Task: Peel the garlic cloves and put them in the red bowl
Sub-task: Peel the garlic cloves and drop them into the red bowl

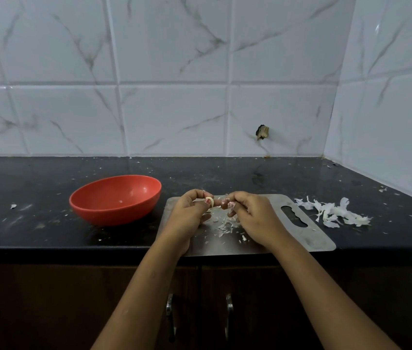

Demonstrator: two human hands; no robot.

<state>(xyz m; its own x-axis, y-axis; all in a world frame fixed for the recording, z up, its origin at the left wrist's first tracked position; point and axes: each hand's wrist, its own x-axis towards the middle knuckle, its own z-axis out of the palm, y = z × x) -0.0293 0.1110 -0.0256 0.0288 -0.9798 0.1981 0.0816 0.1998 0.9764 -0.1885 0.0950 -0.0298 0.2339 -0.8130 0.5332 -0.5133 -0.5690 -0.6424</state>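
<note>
Where the steel cutting board (308,233) lies on the counter (48,236), the left hand (189,214) pinches a pale garlic clove (210,201) above it; the right hand (254,218) pinches a scrap of skin (231,205) beside the clove; the red bowl (104,215) stands just left of the board.
</note>
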